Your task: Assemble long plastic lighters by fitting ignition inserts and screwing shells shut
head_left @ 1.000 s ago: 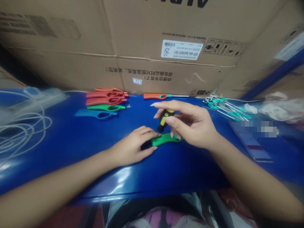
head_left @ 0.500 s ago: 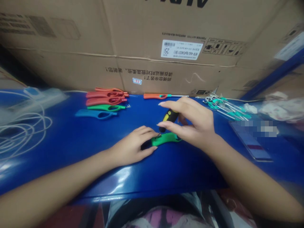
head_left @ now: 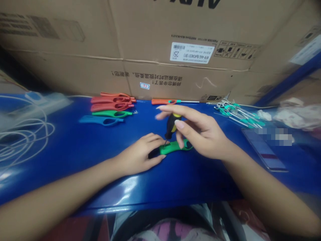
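Blue surface, green handle flat on it. Left hand, partly closed, grips one end; right hand, half-curled, holds screwdriver, tip there. Likely mid-turn; next twist needs steady tip.

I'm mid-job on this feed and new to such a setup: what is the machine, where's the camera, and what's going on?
There is no machine: these are a person's bare hands, all seen from one camera worn on the head, looking forward and down. The left hand steadies a green handle on the blue table. The right hand holds a black-and-yellow screwdriver, its tip at the handle's left end. Behind lie red handles, a blue handle and an orange lighter-like piece; on the right, metal rods with teal parts.
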Action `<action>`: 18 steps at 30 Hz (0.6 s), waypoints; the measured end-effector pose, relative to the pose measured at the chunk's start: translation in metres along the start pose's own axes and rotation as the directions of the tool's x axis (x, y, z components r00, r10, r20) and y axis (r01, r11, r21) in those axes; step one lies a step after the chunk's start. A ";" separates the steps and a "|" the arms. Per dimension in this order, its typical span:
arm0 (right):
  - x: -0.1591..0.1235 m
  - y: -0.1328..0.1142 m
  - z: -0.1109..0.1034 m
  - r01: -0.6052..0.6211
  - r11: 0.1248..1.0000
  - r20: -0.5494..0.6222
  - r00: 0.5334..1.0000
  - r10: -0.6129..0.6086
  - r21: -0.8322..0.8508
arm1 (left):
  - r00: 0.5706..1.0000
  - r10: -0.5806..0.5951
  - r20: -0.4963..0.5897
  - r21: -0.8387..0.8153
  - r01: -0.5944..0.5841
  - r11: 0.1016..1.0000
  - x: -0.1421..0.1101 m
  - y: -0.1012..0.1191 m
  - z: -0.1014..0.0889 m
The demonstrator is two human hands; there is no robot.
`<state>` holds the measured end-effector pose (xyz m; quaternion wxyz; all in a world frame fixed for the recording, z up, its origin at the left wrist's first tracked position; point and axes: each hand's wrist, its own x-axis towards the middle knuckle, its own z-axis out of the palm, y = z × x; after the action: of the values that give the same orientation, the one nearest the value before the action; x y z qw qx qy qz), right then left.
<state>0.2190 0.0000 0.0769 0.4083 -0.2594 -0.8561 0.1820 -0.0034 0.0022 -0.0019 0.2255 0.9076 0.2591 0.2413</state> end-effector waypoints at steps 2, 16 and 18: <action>-0.001 -0.002 0.001 -0.045 0.994 0.046 0.998 0.040 0.104 | 1.000 0.000 0.005 0.004 0.000 1.000 0.000 0.000 0.000; -0.002 -0.001 0.006 0.032 0.976 -0.096 0.994 -0.054 -0.215 | 1.000 0.007 0.006 0.009 -0.007 1.000 -0.001 -0.001 0.001; -0.002 -0.001 0.005 0.082 0.932 -0.127 0.983 -0.134 -0.353 | 1.000 0.018 0.004 0.008 -0.018 1.000 -0.001 -0.001 0.001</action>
<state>0.2153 -0.0023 0.0733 0.4283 -0.2924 -0.8549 -0.0138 -0.0042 0.0018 -0.0033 0.2201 0.9114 0.2513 0.2402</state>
